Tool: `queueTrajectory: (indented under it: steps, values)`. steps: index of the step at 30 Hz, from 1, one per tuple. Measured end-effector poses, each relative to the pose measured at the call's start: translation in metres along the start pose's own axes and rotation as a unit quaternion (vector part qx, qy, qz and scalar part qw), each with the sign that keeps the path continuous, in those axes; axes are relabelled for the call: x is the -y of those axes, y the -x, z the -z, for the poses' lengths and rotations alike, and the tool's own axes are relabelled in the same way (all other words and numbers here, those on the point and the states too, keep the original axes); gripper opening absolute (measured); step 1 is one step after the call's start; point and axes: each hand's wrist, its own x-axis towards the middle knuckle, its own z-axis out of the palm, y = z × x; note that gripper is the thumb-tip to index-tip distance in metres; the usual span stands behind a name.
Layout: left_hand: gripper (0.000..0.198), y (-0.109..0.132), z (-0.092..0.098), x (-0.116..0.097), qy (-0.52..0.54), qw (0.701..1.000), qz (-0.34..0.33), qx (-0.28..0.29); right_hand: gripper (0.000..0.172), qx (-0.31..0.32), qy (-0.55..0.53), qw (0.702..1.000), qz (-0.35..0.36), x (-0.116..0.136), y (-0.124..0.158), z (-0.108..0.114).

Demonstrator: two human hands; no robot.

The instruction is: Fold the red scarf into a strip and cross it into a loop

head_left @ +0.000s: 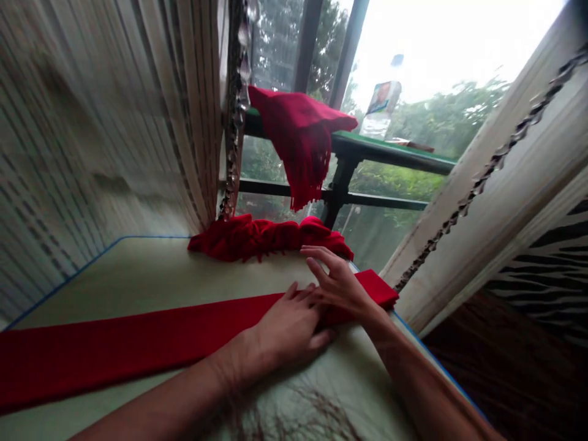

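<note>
Large window fills the far view, trees outside, with a green-topped railing [390,150] across it and a pale striped curtain [105,153] down the left side. Pale green counter [138,275], blue along its edge, runs out from the window. On it, a long folded red scarf [138,337] lies flat from the left of the view to near the counter's right edge. Second red scarf [266,239] sits bunched at the counter's back edge; a third [298,135] hangs over the railing, near a plastic bottle [381,110]. Left hand [287,327] rests palm-down on the folded scarf, grip released. Right hand [340,285] lies just beyond it, fingers spread over the fold, grip also released, nothing clenched. Scarf looks light, soft and limp, likely to slump if lifted from one point. Best hold probably the folded end by the right hand, pinching all layers together.
</note>
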Motion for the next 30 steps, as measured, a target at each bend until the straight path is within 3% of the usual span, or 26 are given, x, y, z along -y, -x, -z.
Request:
queueTrajectory:
  steps: [3, 8, 15, 19, 24, 30]
  values:
    - [0.052, 0.003, 0.0, -0.002, 0.034, 0.999, 0.001, 0.016, 0.033, 0.014, 0.009, 1.0, -0.013, 0.004, 0.004, 0.0]
    - [0.052, 0.005, 0.002, -0.005, 0.003, 1.0, -0.001, 0.002, 0.04, 0.041, 0.025, 0.998, -0.034, 0.002, 0.005, 0.001]
    - [0.045, 0.004, -0.002, -0.003, -0.069, 0.997, -0.012, 0.013, 0.049, 0.114, 0.051, 0.989, -0.073, -0.023, 0.013, -0.003]
    - [0.039, 0.004, -0.004, -0.001, -0.072, 0.996, -0.043, -0.019, 0.055, 0.142, 0.05, 0.983, -0.105, -0.033, 0.017, -0.004]
    - [0.018, 0.004, -0.002, -0.002, -0.058, 0.994, -0.08, -0.045, 0.056, 0.123, 0.038, 0.983, -0.128, -0.029, 0.016, -0.002]
    - [0.02, 0.004, 0.003, -0.004, -0.053, 0.994, -0.065, -0.068, 0.054, 0.114, 0.028, 0.984, -0.137, -0.025, 0.015, -0.001]
